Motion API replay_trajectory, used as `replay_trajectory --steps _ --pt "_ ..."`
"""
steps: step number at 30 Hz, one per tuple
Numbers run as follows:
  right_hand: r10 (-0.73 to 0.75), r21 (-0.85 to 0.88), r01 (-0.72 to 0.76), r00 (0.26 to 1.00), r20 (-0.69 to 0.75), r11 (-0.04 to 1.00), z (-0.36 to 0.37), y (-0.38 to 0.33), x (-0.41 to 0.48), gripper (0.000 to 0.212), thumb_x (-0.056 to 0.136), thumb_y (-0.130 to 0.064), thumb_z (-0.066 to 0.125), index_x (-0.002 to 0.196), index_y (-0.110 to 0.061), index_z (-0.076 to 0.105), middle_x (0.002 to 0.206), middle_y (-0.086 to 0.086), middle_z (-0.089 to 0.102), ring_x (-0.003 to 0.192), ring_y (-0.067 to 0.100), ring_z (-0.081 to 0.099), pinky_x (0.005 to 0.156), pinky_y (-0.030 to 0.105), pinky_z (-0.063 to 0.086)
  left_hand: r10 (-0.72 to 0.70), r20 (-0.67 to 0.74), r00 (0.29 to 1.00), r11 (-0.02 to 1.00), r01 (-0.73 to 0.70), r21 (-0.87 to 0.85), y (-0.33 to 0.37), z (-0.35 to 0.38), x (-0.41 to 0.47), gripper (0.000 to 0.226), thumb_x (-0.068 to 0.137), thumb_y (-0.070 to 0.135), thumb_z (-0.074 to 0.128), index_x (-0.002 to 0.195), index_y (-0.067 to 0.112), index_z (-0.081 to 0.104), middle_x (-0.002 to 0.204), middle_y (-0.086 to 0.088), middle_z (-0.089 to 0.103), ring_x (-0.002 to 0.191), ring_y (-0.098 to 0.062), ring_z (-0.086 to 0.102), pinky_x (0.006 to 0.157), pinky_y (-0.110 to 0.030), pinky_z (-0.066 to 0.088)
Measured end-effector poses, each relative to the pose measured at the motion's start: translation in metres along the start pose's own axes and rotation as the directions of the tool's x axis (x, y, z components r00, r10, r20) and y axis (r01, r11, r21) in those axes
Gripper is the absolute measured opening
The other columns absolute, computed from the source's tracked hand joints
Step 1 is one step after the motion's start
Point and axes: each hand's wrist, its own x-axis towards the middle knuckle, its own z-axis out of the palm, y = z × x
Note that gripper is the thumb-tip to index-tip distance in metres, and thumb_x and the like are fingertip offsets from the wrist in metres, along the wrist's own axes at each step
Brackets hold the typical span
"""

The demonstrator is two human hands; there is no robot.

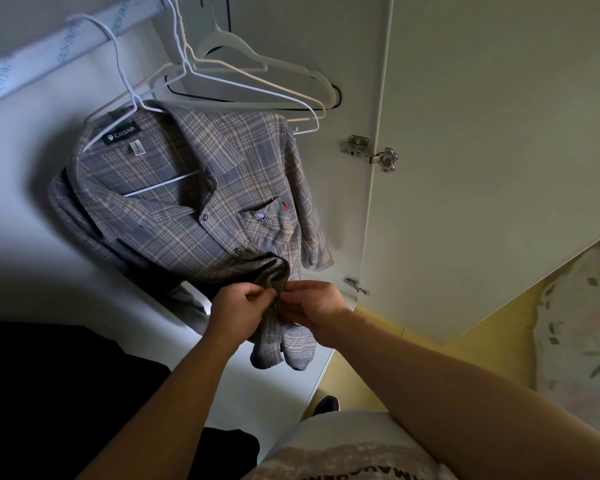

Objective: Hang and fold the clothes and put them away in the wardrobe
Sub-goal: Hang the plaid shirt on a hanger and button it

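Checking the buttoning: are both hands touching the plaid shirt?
Touching. The head view shows the left hand and right hand each pinching the plaid shirt at its lower front.

1. A yellow floor point(430, 358) fills the lower right corner.
2. A pale cloth point(582, 323) printed with green leaves lies at the right edge, beside the floor.
3. A dark shoe tip point(327, 404) rests on the floor.

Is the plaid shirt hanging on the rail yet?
Hanging: the plaid shirt sits on a white hanger hooked over the rail; left hand and right hand pinch its lower front.
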Motion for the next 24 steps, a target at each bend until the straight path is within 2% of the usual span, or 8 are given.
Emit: replay_trajectory --steps 5,9,11,16,20,24 --pt "-0.003 -0.046 0.004 1.0 0.021 0.999 0.0005 0.0006 -0.0003 0.022 0.083 0.012 0.071 0.102 0.002 0.073 0.094 0.024 0.075 0.081 0.034 0.075 0.071 0.035 0.062 0.037 -0.002 0.999 0.999 -0.037 0.026 -0.0038 0.0 -0.001 0.023 0.088 0.04 0.075 0.068 0.03 0.071 0.057 0.013 0.068 0.063 -0.013 0.068 0.066 -0.031 0.058" --pt "-0.006 -0.057 0.007 1.0 0.015 0.998 0.0002 -0.0001 0.0018 0.023 0.082 0.014 0.07 0.1 0.0 0.073 0.092 0.023 0.076 0.08 0.034 0.075 0.074 0.037 0.062 0.002 0.021 1.0 1.0 -0.001 -0.025 -0.0067 -0.0005 -0.0001 0.01 0.091 0.029 0.075 0.088 0.02 0.079 0.058 0.014 0.066 0.064 -0.009 0.066 0.057 -0.021 0.051" --pt "-0.008 -0.064 0.008 1.0 0.005 0.998 -0.0003 -0.0003 0.0031 0.022 0.082 0.014 0.07 0.097 -0.001 0.074 0.087 0.02 0.076 0.077 0.032 0.074 0.071 0.035 0.062 -0.027 0.026 0.999 0.998 0.028 -0.051 -0.0076 -0.0005 0.0003 0.008 0.092 0.026 0.072 0.087 0.022 0.077 0.06 0.015 0.067 0.066 -0.009 0.066 0.055 -0.016 0.047" --pt "-0.009 -0.088 0.011 1.0 0.016 0.996 0.0007 -0.0007 0.0041 0.022 0.082 0.012 0.071 0.1 0.0 0.074 0.092 0.021 0.076 0.082 0.035 0.075 0.075 0.038 0.062 -0.088 0.025 0.996 0.989 0.091 -0.12 -0.0084 0.0016 -0.0001 0.017 0.094 0.026 0.07 0.078 0.027 0.071 0.056 0.016 0.066 0.064 -0.011 0.063 0.056 -0.02 0.046" --pt "-0.011 -0.099 0.013 1.0 0.027 0.995 0.0008 -0.0012 0.0037 0.021 0.083 0.013 0.069 0.098 -0.001 0.074 0.089 0.02 0.075 0.078 0.033 0.073 0.074 0.037 0.062 -0.149 0.022 0.989 0.971 0.151 -0.186 -0.0083 0.003 0.0011 0.026 0.094 0.027 0.071 0.069 0.022 0.07 0.049 0.01 0.061 0.057 -0.014 0.057 0.053 -0.022 0.043" --pt "-0.02 -0.114 0.024 0.999 0.036 0.993 0.0018 -0.0012 0.0018 0.024 0.085 0.012 0.069 0.106 0.003 0.073 0.095 0.024 0.074 0.08 0.033 0.072 0.073 0.036 0.061 -0.175 0.038 0.984 0.958 0.179 -0.222 -0.006 0.0016 0.0016 0.026 0.093 0.025 0.072 0.069 0.017 0.07 0.05 0.004 0.059 0.055 -0.016 0.056 0.048 -0.021 0.045"
